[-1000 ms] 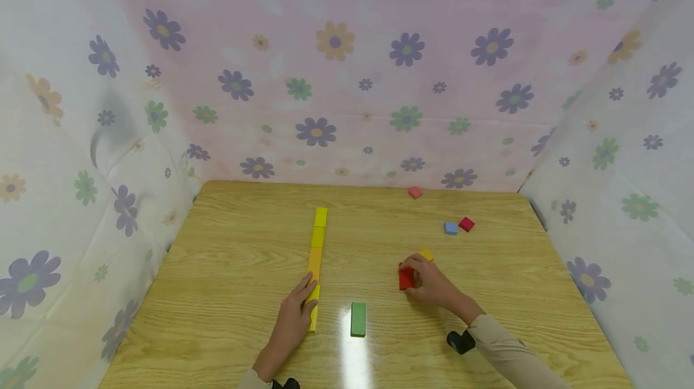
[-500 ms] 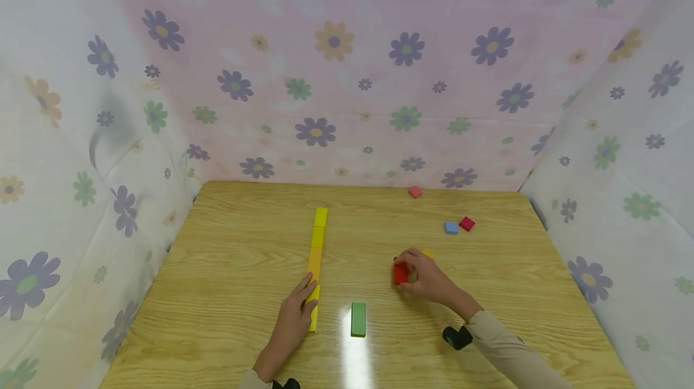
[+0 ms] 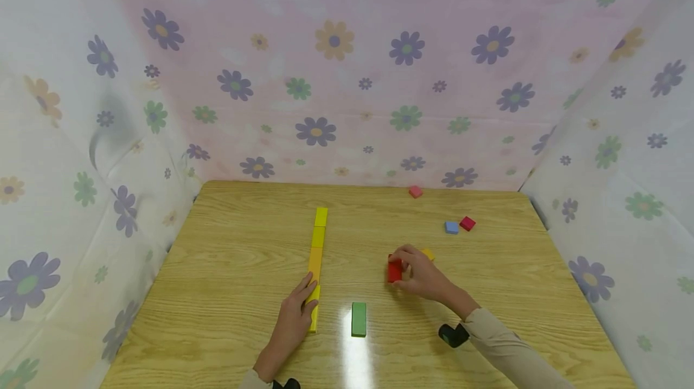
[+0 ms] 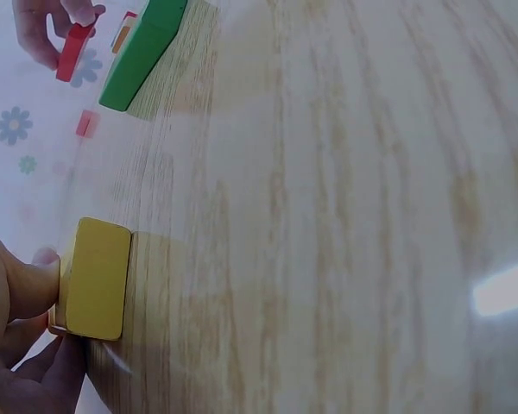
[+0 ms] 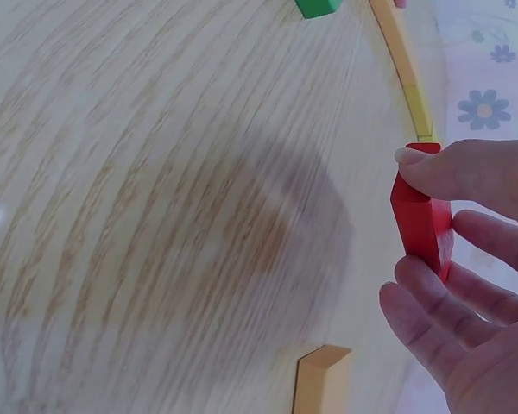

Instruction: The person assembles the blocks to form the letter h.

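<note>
My left hand (image 3: pixel 291 320) holds the near yellow block (image 3: pixel 315 301), thumb on one side and fingers on the other. That yellow block (image 4: pixel 98 278) lies at the near end of a straight row; beyond it come an orange block (image 3: pixel 315 259) and two smaller yellow blocks (image 3: pixel 318 236). Between thumb and fingertips, my right hand (image 3: pixel 425 277) pinches a red block (image 3: pixel 394 271). In the right wrist view the red block (image 5: pixel 419 211) appears raised off the table, its shadow falling to the left.
On the wooden table (image 3: pixel 233 232), a green block (image 3: pixel 358 319) lies between the hands. An orange block (image 3: pixel 428 254) is partly hidden behind my right hand. Farther back are blue (image 3: pixel 451 227), dark red (image 3: pixel 467 223) and pink (image 3: pixel 415 191) blocks. Flowered cloth (image 3: pixel 368 100) surrounds the table.
My right hand has moved left and slightly away from me with the red block. The left hand and the row of blocks have stayed put.
</note>
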{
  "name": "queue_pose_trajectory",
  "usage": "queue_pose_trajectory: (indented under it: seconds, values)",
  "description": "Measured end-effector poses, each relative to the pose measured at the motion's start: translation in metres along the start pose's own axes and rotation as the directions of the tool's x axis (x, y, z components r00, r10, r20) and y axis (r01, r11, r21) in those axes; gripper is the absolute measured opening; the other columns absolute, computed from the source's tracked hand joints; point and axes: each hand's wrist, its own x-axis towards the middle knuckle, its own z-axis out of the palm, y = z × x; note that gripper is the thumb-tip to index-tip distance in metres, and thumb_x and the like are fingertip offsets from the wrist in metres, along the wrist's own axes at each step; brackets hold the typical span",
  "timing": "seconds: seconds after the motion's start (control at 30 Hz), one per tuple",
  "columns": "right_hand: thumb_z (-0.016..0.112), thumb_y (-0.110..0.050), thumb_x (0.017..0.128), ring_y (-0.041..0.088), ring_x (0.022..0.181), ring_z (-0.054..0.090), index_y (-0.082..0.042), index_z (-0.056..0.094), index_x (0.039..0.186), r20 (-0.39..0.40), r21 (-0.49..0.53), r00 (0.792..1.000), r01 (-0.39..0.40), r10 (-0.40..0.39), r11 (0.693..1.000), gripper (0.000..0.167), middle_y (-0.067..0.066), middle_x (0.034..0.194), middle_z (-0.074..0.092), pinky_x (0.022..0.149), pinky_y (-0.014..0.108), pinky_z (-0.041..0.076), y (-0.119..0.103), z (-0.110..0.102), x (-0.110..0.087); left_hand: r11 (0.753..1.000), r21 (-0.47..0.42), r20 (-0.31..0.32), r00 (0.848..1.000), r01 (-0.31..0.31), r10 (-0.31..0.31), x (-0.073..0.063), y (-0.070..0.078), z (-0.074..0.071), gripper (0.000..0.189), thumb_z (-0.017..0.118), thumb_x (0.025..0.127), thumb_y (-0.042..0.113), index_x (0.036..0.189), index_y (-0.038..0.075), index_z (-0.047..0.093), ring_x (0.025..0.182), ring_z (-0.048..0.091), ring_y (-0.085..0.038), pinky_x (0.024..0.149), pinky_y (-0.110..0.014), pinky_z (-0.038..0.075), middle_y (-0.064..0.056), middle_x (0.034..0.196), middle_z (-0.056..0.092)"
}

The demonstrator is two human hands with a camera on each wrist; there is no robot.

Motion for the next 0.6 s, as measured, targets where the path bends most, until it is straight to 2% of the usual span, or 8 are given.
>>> queue_pose_trajectory:
  seconds: [0.33,0.6]
  values:
    - [0.078,-0.009,0.078,0.026,0.085,0.052,-0.002,0.062,0.113,0.031,-0.001,0.999,0.023,-0.023,1.000,0.039,0.007,0.115,0.052,0.059,0.021,0.047,-0.008,0.002,0.007,1.000,0.015,0.000,1.000,-0.003,0.003,0.000,-0.001,0.001,0.043,0.062,0.088,-0.006,0.129,-0.011,0.051,0.126,0.043,-0.039,0.094,-0.041,0.047,-0.022,0.143,0.040]
    - [0.078,-0.008,0.077,0.022,0.084,0.051,-0.003,0.063,0.112,0.039,-0.007,0.998,0.045,-0.044,0.999,0.039,0.005,0.116,0.052,0.061,0.021,0.048,-0.016,0.006,0.011,1.000,0.012,0.001,1.000,-0.007,0.007,0.000,-0.001,0.000,0.043,0.062,0.087,-0.006,0.129,-0.011,0.050,0.126,0.043,-0.039,0.095,-0.041,0.046,-0.022,0.143,0.040]
